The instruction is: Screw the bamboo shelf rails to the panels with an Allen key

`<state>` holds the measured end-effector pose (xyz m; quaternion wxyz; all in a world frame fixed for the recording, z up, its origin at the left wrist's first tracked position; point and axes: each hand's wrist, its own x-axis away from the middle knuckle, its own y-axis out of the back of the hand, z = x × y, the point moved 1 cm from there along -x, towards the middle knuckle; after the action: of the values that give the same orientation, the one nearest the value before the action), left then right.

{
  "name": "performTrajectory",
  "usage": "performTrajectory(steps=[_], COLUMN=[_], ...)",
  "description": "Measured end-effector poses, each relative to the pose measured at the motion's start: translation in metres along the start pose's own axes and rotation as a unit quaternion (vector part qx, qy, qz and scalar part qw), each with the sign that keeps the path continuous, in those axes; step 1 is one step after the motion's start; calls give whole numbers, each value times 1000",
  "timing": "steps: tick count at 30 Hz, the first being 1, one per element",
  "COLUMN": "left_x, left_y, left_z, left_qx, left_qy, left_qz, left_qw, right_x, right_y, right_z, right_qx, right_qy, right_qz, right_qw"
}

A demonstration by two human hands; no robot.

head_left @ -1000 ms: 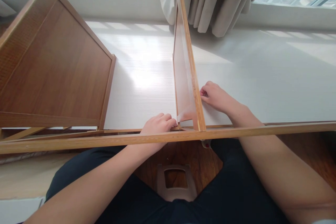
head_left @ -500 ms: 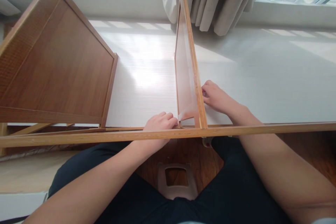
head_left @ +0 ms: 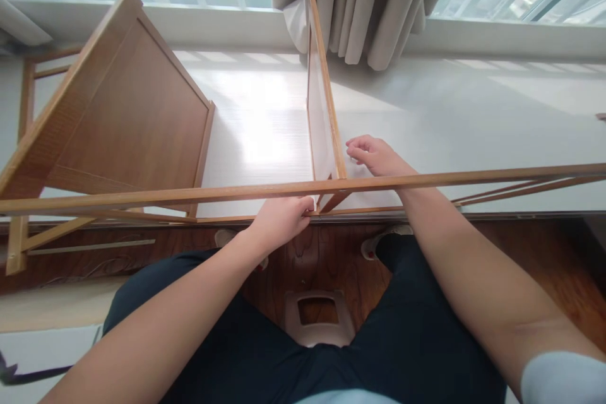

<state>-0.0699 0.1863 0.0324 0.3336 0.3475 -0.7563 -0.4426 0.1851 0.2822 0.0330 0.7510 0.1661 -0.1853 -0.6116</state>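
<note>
The left hand (head_left: 279, 224) grasps the near lower corner of the panel (head_left: 318, 113); the right (head_left: 374, 154) curls just right of the panel, its contents, if any, too small to tell. The rail (head_left: 237, 192) across the panel's near end has tipped farther forward, apparently leaving the left hand alone to steady the joint.

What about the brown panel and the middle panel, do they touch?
Apart. In the head view, white surface shows between the brown panel and the middle panel.
</note>
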Motion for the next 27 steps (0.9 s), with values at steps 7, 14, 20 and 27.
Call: performTrajectory(steps=[7, 14, 20, 27], left_x=[13, 44, 58, 43], left_y=[30, 46, -22, -60], left_z=[-2, -9, -51, -82], left_qx=[-24, 219, 593, 742], left_qy=[41, 111, 193, 208], left_qz=[-58, -190, -68, 23], left_qw=[997, 951, 779, 637], right_x=[35, 101, 157, 195], right_y=[3, 3, -24, -60], right_z=[3, 6, 21, 24], right_qx=[-124, -119, -156, 13], right_qy=[-17, 33, 99, 186], right_qz=[-59, -89, -70, -9], right_qw=[990, 988, 980, 982])
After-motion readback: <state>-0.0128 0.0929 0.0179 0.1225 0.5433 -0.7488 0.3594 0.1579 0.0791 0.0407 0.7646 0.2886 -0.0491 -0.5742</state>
